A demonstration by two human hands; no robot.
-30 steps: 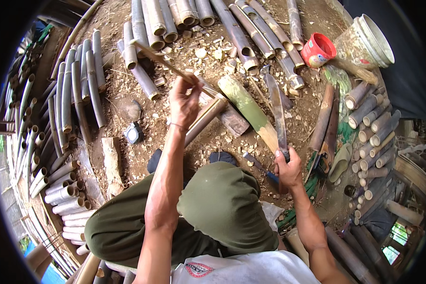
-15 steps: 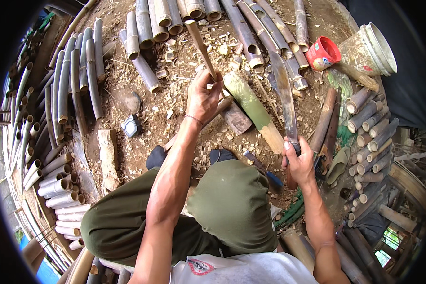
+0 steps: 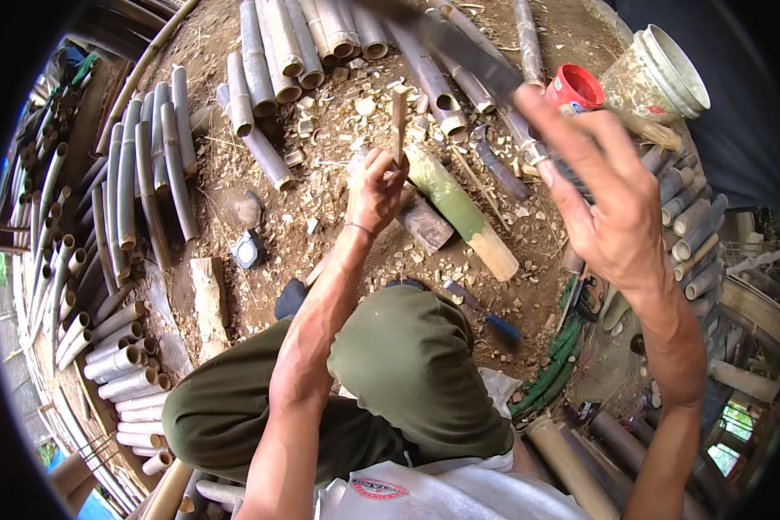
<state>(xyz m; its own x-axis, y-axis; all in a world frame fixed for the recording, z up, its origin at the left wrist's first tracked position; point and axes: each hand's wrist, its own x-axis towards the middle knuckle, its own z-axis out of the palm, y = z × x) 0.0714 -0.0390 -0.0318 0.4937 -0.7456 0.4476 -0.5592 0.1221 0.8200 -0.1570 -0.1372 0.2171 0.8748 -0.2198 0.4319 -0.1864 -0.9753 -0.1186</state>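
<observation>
My left hand [image 3: 377, 191] grips a narrow bamboo strip [image 3: 399, 121] that points away from me, its lower part hidden by the fingers. Just right of that hand lies a thick green bamboo piece [image 3: 459, 204] with its skin shaved pale at both ends. A short brown log [image 3: 426, 224] rests beside it. Raised high on the right, my right hand [image 3: 611, 186] is closed round the dark handle of a machete. The machete [image 3: 472, 61] slants up and to the left, its blade smeared by motion and running out at the top edge.
Cut bamboo tubes [image 3: 256, 61] lie along the far side, with more stacked left and right. A red tub [image 3: 575, 87] and a dirty white bucket [image 3: 654, 74] stand far right. A blue-handled tool [image 3: 485, 310] lies by my knee. Wood chips cover the ground.
My right hand has swung the machete up and away from beside the green bamboo. The strip in my left hand has turned more upright and come lower in view.
</observation>
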